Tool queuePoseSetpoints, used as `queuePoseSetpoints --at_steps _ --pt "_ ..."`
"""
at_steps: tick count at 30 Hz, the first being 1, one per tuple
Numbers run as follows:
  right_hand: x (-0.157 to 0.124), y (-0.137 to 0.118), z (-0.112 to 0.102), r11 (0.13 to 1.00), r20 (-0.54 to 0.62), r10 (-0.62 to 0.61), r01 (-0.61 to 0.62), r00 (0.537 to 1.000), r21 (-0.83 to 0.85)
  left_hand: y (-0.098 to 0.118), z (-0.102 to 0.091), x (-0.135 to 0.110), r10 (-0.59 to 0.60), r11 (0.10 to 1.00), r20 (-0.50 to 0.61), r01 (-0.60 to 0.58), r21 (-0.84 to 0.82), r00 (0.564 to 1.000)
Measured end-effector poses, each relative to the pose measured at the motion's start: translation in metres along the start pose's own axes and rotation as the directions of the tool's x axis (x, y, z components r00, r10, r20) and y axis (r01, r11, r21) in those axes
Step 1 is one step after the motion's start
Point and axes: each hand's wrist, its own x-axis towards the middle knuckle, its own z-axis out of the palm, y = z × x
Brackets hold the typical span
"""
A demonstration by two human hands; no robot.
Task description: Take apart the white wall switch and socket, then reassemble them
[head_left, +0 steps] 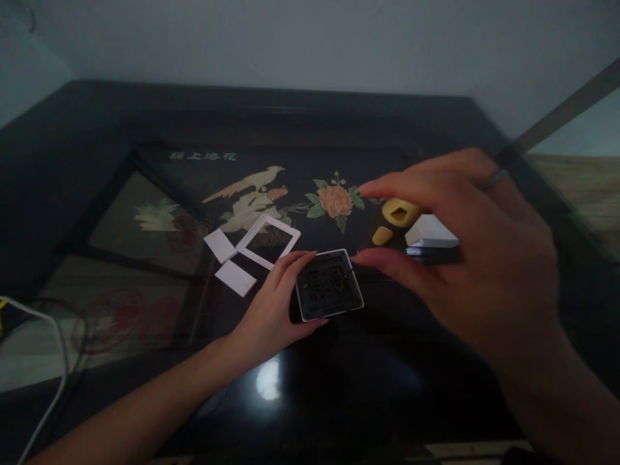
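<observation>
My left hand lies on the dark table and grips the left edge of a square switch module, which lies with its dark inner side up inside a white rim. My right hand hovers close to the camera, above and to the right of the module. Its forefinger and thumb are curved and apart, the thumb tip just over the module's right corner. A dark slim thing with a bluish glint seems to sit under the thumb; I cannot make it out. A white frame and two white covers lie to the left.
Two yellow pieces and a small white box lie behind my right hand. The black lacquer table bears a bird and flower inlay. A white cable runs at the left edge. A wall stands behind.
</observation>
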Motion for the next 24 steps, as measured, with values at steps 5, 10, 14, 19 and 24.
queuePoseSetpoints --at_steps 5,10,14,19,24 --pt "-0.002 -0.001 0.001 0.994 0.009 0.083 -0.084 0.996 0.073 0.0 0.0 0.001 -0.017 1.0 0.014 0.017 -0.003 1.0" --pt "-0.001 0.003 -0.009 0.983 0.158 0.034 -0.061 0.987 0.172 0.0 -0.001 0.0 -0.022 1.0 0.018 0.022 -0.011 1.0" --pt "-0.001 0.002 -0.003 0.998 0.051 0.006 -0.009 0.999 0.055 0.0 -0.003 0.0 -0.039 0.998 0.038 0.041 -0.057 0.999" --pt "-0.002 0.002 0.006 0.997 -0.024 0.065 -0.064 0.998 0.032 0.003 -0.009 0.004 -0.124 0.985 0.056 0.13 -0.113 0.991" --pt "-0.002 0.002 0.003 0.998 -0.02 0.061 -0.06 0.998 0.021 0.006 -0.012 0.007 -0.144 0.976 0.067 0.153 -0.154 0.987"
